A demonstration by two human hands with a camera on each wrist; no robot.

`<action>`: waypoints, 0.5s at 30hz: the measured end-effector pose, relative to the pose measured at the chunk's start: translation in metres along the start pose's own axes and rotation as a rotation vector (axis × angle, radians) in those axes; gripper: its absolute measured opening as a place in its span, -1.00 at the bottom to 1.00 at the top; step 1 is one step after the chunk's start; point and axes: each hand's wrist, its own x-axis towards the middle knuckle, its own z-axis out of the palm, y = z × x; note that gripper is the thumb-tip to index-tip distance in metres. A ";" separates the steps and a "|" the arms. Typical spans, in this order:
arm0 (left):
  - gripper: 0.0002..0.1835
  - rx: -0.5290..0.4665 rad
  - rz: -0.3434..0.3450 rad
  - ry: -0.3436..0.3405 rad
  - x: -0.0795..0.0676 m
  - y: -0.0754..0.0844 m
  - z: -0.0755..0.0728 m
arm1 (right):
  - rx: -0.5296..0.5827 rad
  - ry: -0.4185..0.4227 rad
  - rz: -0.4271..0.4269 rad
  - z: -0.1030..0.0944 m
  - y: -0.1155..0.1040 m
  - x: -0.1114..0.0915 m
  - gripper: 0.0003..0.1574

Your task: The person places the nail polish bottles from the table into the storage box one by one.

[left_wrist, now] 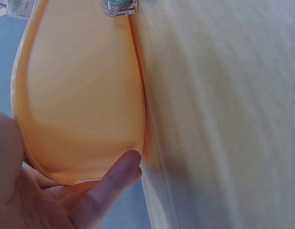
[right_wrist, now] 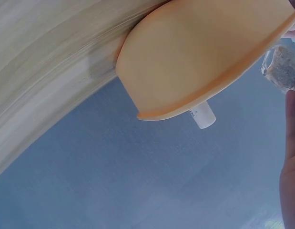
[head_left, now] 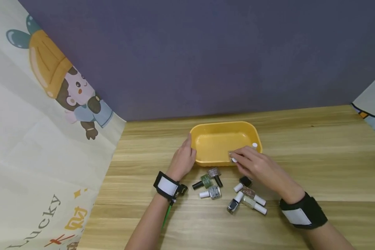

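A yellow plastic tub [head_left: 218, 163] stands on the wooden table. My left hand [head_left: 182, 158] holds its left end; the left wrist view shows the thumb [left_wrist: 116, 179] along the outer wall. Over the front rim, toward the right, my right hand [head_left: 259, 165] pinches a small nail polish bottle with a white cap [head_left: 234, 160]. Glittery contents show through the clear glass of that nail polish bottle [right_wrist: 283, 69] in the right wrist view. Another white cap [head_left: 254, 145] sticks up at the tub's right end, its lower part hidden.
In front of the tub lie several nail polish bottles: a green one [head_left: 207, 181] and glittery ones [head_left: 215, 192] on the left, black [head_left: 245, 181], brown glitter [head_left: 248, 192], dark [head_left: 232, 207] and pale [head_left: 249, 202] ones on the right. A dark wall [head_left: 218, 62] rises behind the table.
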 end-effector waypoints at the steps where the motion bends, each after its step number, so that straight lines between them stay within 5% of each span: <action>1: -0.35 0.001 -0.001 0.001 0.000 0.000 0.000 | -0.002 0.002 0.003 0.000 0.000 0.000 -0.56; 15: -0.35 0.011 0.000 0.017 0.000 0.001 0.000 | -0.027 0.014 0.059 0.006 0.007 -0.004 -0.59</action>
